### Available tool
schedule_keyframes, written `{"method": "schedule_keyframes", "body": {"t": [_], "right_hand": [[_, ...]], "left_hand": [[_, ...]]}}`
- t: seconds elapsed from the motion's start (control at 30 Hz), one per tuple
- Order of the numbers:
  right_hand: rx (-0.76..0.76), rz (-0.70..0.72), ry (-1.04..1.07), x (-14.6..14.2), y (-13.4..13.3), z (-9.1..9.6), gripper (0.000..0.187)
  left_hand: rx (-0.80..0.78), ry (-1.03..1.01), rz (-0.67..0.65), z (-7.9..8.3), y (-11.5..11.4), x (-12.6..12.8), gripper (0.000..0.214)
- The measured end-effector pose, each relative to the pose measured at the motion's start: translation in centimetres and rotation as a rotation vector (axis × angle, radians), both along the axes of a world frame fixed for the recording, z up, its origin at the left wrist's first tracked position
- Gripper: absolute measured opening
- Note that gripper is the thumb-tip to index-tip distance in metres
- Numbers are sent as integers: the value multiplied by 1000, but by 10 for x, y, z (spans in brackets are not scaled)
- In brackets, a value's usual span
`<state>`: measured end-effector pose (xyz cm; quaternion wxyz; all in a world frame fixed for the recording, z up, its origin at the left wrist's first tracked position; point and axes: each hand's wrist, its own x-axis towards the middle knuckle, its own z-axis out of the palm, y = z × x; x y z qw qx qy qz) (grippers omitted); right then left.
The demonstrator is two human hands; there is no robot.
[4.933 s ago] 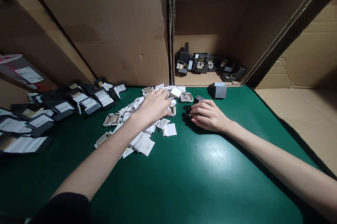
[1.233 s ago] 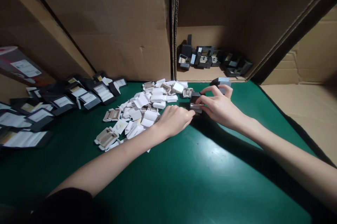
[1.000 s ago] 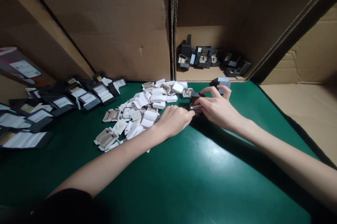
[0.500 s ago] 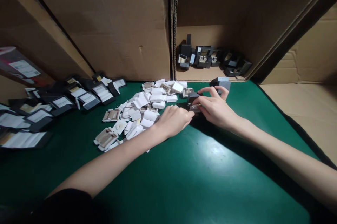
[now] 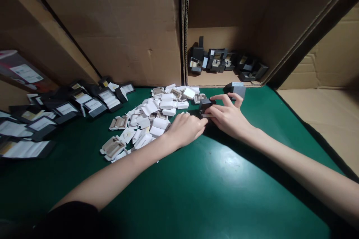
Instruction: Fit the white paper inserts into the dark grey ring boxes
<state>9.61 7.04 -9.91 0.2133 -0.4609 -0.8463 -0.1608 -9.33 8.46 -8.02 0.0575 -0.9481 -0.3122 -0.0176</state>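
My right hand (image 5: 228, 117) grips a small dark grey box (image 5: 206, 104) on the green mat (image 5: 196, 186), fingers curled over its top and side. My left hand (image 5: 186, 128) is closed with its fingertips pinched at the box's lower front edge, where a pale insert shows; what it pinches is too small to name. A heap of white and beige folded card inserts (image 5: 151, 117) lies just left of my left hand.
A closed grey box (image 5: 235, 89) stands behind my right hand. Several open dark boxes (image 5: 224, 63) sit inside the cardboard carton at the back. Flat dark cartons with white labels (image 5: 64, 108) spread across the left. Cardboard walls enclose the back and right.
Over the last second both hands stayed together at the small box; the box and my right hand shifted slightly left and toward the mat. Earlier my left hand was in the insert heap.
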Motion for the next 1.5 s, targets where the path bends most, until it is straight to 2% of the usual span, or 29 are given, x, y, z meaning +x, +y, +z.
{"method": "schedule_keyframes", "body": {"t": [0.27, 0.43, 0.53, 0.77, 1.23, 1.5], "right_hand": [[103, 29, -15, 1, 2, -1, 13], [277, 216, 43, 6, 1, 6, 14], [357, 253, 36, 7, 1, 8, 15], [241, 331, -70, 5, 5, -5, 21], [192, 247, -37, 9, 7, -21, 24], [171, 162, -31, 3, 2, -23, 26]], "left_hand": [[43, 52, 63, -4, -2, 3, 22], [51, 66, 84, -5, -2, 3, 22], [43, 66, 86, -5, -2, 3, 22], [44, 48, 74, -8, -1, 2, 20], [73, 32, 76, -11, 0, 1, 19], [61, 21, 55, -10, -2, 3, 20]]}}
